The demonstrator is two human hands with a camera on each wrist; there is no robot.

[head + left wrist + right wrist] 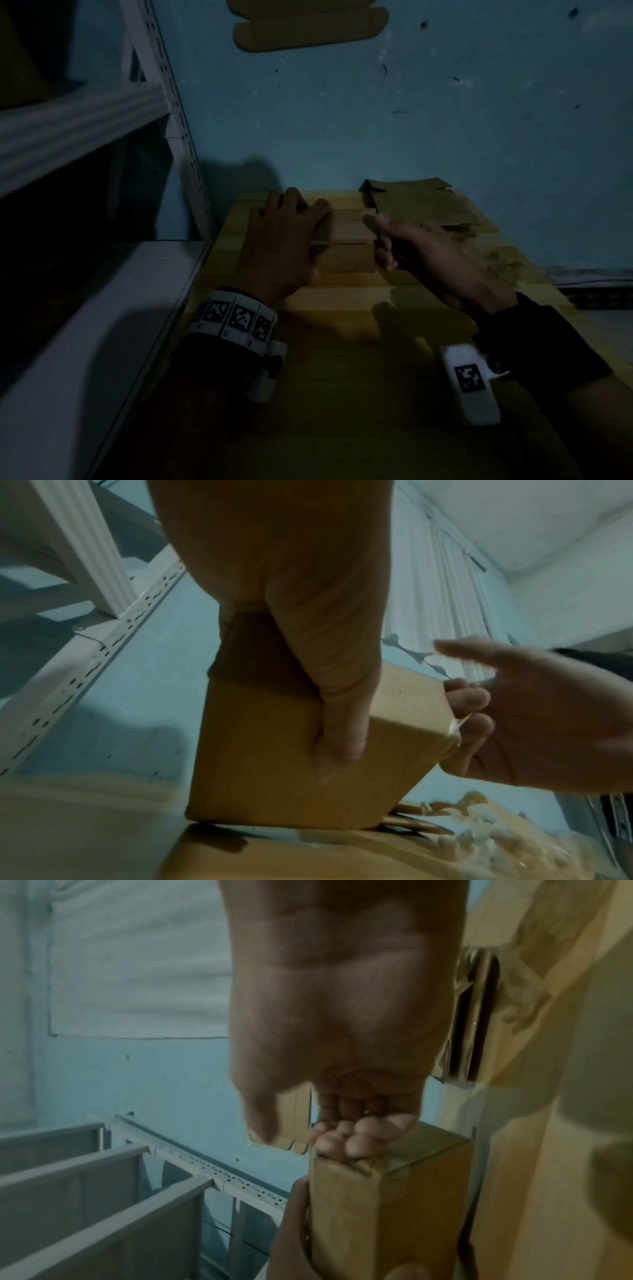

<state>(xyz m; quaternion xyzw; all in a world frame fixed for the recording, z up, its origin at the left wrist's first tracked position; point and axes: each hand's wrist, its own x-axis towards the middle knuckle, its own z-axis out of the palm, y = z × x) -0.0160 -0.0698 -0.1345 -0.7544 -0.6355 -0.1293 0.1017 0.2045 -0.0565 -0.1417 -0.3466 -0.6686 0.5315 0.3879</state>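
A small brown cardboard box (346,253) lies on the wooden table (342,342) near the wall. My left hand (294,240) grips its left end, fingers over the top and thumb (339,723) down the near side. At the box's (274,764) right end my right hand (380,240) has its fingers (472,699) curled against the end face. A thin strip of clear tape (460,721) runs from the box corner between those fingers. In the right wrist view the fingertips (346,1139) sit on the box's (394,1204) end corner. The scene is dim.
A stack of flattened cardboard (418,205) lies behind the box against the blue wall, with torn scraps (503,263) to its right. A white metal shelf rack (85,120) stands along the left. Another flat cardboard piece (308,27) hangs high on the wall.
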